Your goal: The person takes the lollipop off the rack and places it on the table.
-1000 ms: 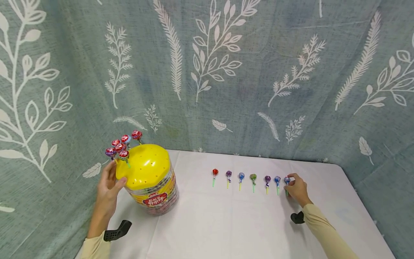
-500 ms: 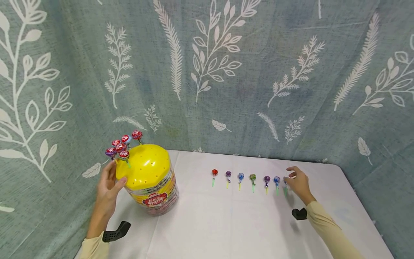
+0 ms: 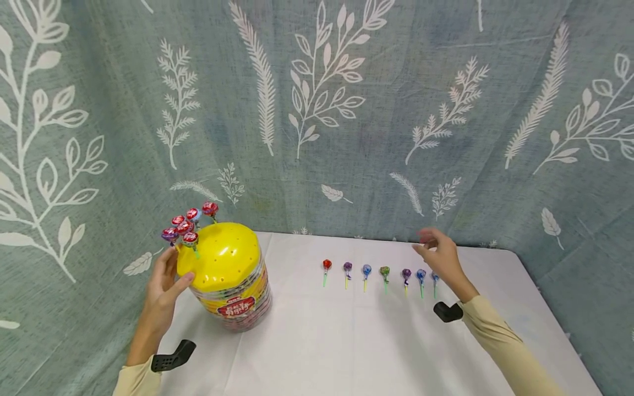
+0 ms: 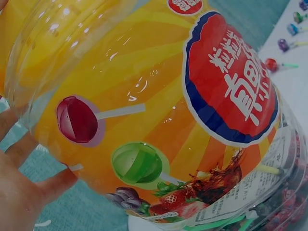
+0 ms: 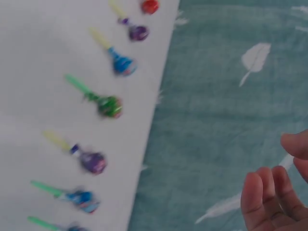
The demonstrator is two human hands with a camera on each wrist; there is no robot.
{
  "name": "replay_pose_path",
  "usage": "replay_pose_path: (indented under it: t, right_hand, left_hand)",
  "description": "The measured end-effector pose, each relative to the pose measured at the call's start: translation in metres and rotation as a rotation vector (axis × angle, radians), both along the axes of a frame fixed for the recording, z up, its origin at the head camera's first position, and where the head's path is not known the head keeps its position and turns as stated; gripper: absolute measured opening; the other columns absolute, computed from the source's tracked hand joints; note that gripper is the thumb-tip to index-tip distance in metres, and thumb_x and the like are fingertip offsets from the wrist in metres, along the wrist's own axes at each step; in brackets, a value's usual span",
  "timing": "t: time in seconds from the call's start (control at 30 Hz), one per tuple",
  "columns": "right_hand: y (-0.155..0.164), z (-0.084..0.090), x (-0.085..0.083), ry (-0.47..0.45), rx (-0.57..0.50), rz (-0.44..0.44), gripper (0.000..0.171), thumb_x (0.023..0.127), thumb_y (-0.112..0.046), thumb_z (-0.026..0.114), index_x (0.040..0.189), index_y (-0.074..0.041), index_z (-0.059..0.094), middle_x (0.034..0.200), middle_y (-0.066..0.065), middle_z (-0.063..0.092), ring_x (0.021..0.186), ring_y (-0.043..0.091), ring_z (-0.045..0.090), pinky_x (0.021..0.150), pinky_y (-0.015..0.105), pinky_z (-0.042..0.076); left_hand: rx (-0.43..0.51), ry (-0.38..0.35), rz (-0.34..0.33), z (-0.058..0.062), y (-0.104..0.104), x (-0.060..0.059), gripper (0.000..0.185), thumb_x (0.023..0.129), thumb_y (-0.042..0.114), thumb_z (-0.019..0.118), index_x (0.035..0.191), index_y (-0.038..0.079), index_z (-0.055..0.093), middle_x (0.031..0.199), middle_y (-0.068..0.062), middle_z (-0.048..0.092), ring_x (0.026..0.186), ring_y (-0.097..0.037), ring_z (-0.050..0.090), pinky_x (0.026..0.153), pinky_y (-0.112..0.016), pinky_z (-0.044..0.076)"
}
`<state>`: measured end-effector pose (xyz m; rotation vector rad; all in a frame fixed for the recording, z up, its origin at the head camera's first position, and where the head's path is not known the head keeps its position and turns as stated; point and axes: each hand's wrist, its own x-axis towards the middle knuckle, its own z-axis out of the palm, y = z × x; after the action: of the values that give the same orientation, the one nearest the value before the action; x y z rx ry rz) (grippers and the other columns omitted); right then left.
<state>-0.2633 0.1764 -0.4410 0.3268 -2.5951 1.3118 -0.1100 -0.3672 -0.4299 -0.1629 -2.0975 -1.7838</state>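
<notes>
Seven lollipops lay in a row on the white table, heads toward the curtain, sticks toward the person: red lollipop at the left end, then purple lollipop, blue lollipop, green lollipop, a second purple, a second blue and a last blue one at the right end. Evenly spaced, none touching.

Right hand was raised above the right end of the row, near the last two blue ones, not touching any. Fingers loosely spread and a bit blurred; nothing in them in the head or right wrist view.

Well apart to the left stood the candy jar, upright on the table, yellow lid full of small holes. Six lollipops in the lid stuck up at its back left edge; most holes empty. Left hand rested on the jar's left side, thumb on the lid's edge, fingers fairly straight against it; left wrist view showed fingers flat on the label side.

Judged progress: partway. Six were planted, seven were left on the table, none in hand.
</notes>
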Motion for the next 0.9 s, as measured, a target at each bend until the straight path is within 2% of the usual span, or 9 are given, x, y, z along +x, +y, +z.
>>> replay_pose_path:
  t: [0.17, 0.4, 0.6, 0.9]
  right_hand:
    - [-0.02, 0.024, 0.005, 0.067, -0.045, 0.067, 0.031, 0.087, -0.011, 0.068, 0.115, -0.004, 0.059, 0.101, 0.019, 0.06, 0.082, 0.03, 0.06, 0.056, 0.03, 0.051]
    - [-0.046, 0.045, 0.016, 0.131, -0.075, 0.136, 0.029, 0.087, -0.014, 0.069, 0.113, -0.006, 0.061, 0.099, 0.014, 0.061, 0.085, 0.025, 0.06, 0.068, 0.029, 0.049]
    - [-0.067, 0.059, 0.026, 0.143, -0.129, 0.191, 0.027, 0.087, -0.015, 0.069, 0.112, -0.008, 0.061, 0.1, 0.012, 0.061, 0.086, 0.023, 0.06, 0.066, 0.033, 0.051]
    - [-0.102, 0.083, 0.038, 0.198, -0.162, 0.293, 0.028, 0.085, -0.011, 0.07, 0.111, -0.01, 0.061, 0.1, 0.007, 0.061, 0.086, 0.017, 0.06, 0.066, 0.031, 0.052]
  left_hand:
    - [0.043, -0.023, -0.014, 0.0, 0.001, 0.0, 0.068, 0.09, -0.001, 0.051, 0.148, 0.014, 0.018, 0.151, -0.008, 0.019, 0.139, -0.017, 0.018, 0.102, -0.012, 0.028]
    - [0.113, -0.025, -0.035, 0.001, 0.006, 0.0, 0.067, 0.092, 0.0, 0.048, 0.148, 0.015, 0.015, 0.153, -0.008, 0.015, 0.14, -0.017, 0.018, 0.102, -0.014, 0.029]
    - [0.11, -0.008, -0.013, -0.001, 0.007, -0.001, 0.067, 0.092, 0.001, 0.048, 0.149, 0.015, 0.016, 0.153, -0.009, 0.017, 0.137, -0.017, 0.023, 0.101, -0.013, 0.031]
    - [0.134, 0.004, 0.013, -0.003, 0.009, 0.0, 0.067, 0.092, 0.0, 0.047, 0.15, 0.014, 0.018, 0.154, -0.009, 0.018, 0.138, -0.017, 0.022, 0.102, -0.014, 0.031]
